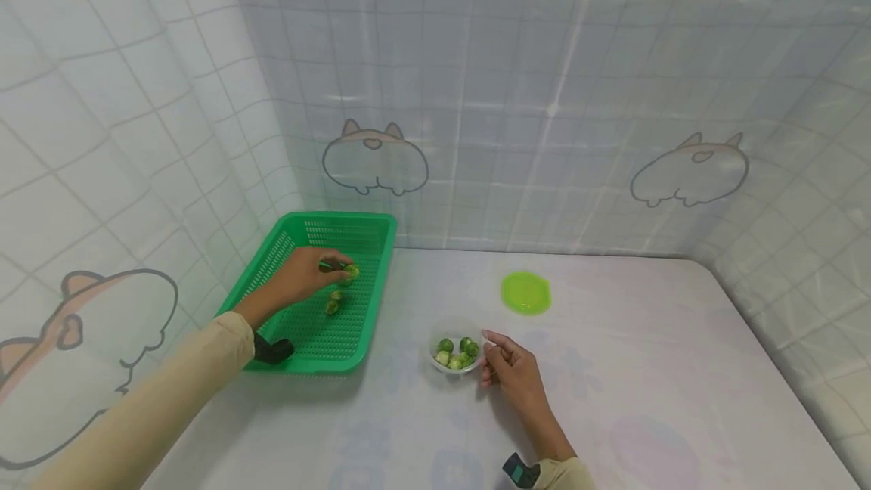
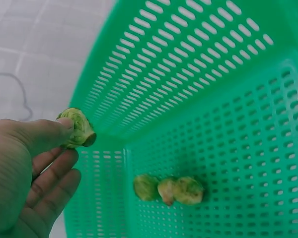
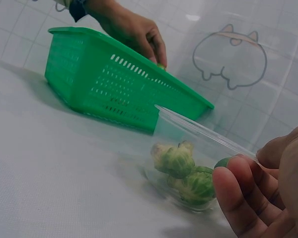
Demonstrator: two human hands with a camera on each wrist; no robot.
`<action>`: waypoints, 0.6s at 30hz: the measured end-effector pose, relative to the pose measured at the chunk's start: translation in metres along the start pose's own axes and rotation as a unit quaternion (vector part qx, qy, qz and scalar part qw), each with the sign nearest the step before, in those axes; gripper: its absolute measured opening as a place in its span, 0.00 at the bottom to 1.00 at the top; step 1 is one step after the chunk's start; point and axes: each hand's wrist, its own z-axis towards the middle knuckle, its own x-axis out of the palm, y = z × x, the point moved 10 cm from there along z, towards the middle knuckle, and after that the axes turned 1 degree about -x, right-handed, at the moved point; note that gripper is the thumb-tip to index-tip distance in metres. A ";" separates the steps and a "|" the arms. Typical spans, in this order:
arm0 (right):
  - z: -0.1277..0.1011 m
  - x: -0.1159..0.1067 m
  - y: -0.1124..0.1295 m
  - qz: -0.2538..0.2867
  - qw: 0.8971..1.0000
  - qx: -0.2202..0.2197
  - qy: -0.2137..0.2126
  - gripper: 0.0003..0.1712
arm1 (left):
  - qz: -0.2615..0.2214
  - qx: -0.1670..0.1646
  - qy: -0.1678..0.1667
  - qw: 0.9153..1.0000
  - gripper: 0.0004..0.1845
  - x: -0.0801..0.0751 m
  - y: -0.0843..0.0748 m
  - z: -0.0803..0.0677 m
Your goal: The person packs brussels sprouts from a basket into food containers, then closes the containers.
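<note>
Sprout (image 2: pixel 77 127): I see it pinched above green basket (image 1: pixel 367 229), worktop's 10 o'clock.
Left hand (image 1: pixel 306 274): grip pinching sprout.
Right hand (image 1: pixel 510 369): fingers curled against clear bowl (image 1: pixel 454 360).

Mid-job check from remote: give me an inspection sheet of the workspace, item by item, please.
Surface: pale table with faint prints, no spills seen.
Job's things: green basket at the left with sprouts lying on its floor; clear bowl at centre holding several sprouts.
Clutter: lime lid lying apart behind the bowl.
Grippers: left hand over the basket, fingers pinching one sprout; right hand at the bowl's rim, fingers against its wall.
Cables: nothing seen; a dark band on each wrist.
Surroundings: tiled sheet walls with cartoon animal prints on three sides.
</note>
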 end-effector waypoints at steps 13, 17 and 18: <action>0.001 0.000 0.001 0.001 1.000 0.000 0.004 0.21 | -0.020 0.033 -0.016 0.999 0.13 -0.007 -0.043 -0.010; 0.001 0.000 0.000 -0.002 1.000 -0.001 0.004 0.21 | -0.021 0.036 -0.016 0.999 0.14 -0.006 -0.053 -0.012; 0.001 0.000 0.000 -0.002 1.000 -0.001 0.004 0.20 | -0.024 0.037 -0.015 0.999 0.14 -0.005 -0.055 -0.012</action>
